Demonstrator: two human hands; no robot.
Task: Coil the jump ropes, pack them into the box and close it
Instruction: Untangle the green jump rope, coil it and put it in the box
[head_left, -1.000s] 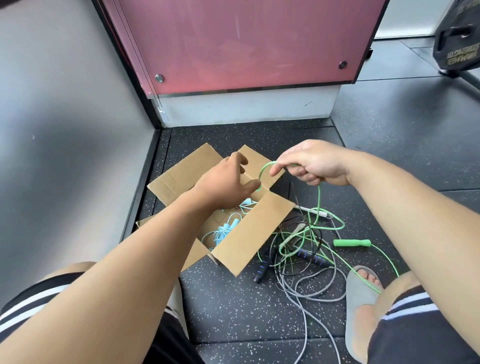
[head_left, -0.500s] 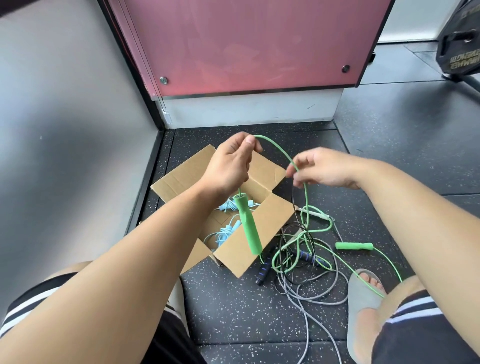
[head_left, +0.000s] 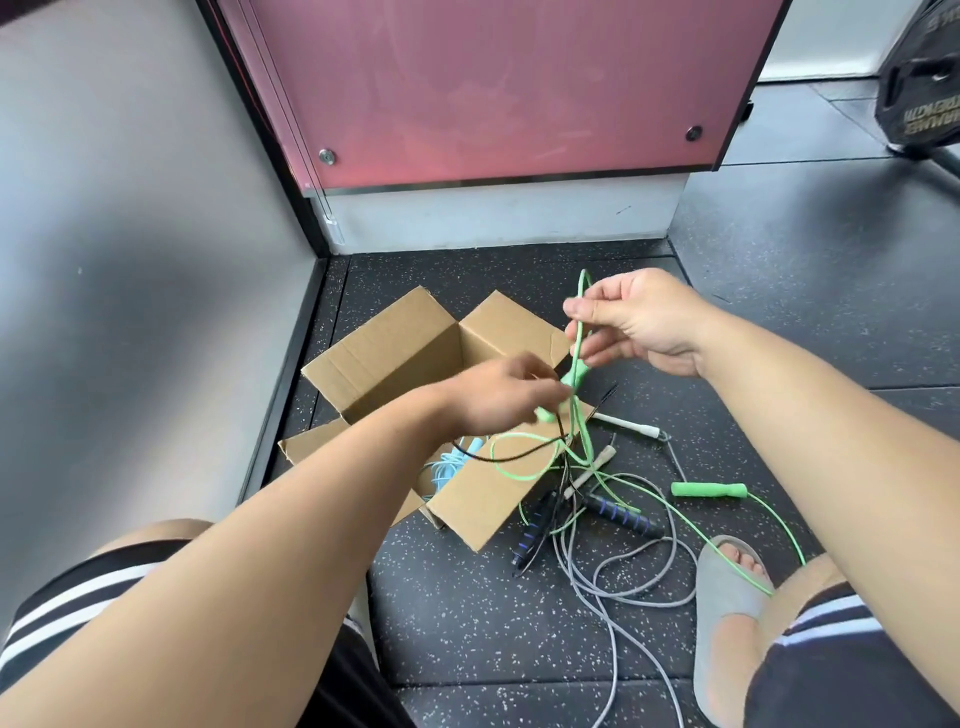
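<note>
An open cardboard box (head_left: 395, 358) sits on the dark floor with a light blue jump rope (head_left: 447, 470) inside. My right hand (head_left: 639, 322) pinches a loop of the green jump rope (head_left: 582, 332) above the box's right flap. My left hand (head_left: 498, 397), blurred, grips a green handle (head_left: 563, 392) of that rope just below. The rope's other green handle (head_left: 709, 489) lies on the floor to the right. A tangle of black rope with blue-striped handles (head_left: 623, 514) and grey rope (head_left: 613, 566) with white handles (head_left: 631, 427) lies beside the box.
A grey wall stands at the left and a pink panel (head_left: 493, 88) at the back. A foot in a grey slipper (head_left: 727, 587) rests at the lower right, with the green cord running past it. A black weight plate (head_left: 919, 88) stands at the far right.
My left hand dropped from above the box down to the green handle. My right hand rose and now holds the green cord folded into an upright loop.
</note>
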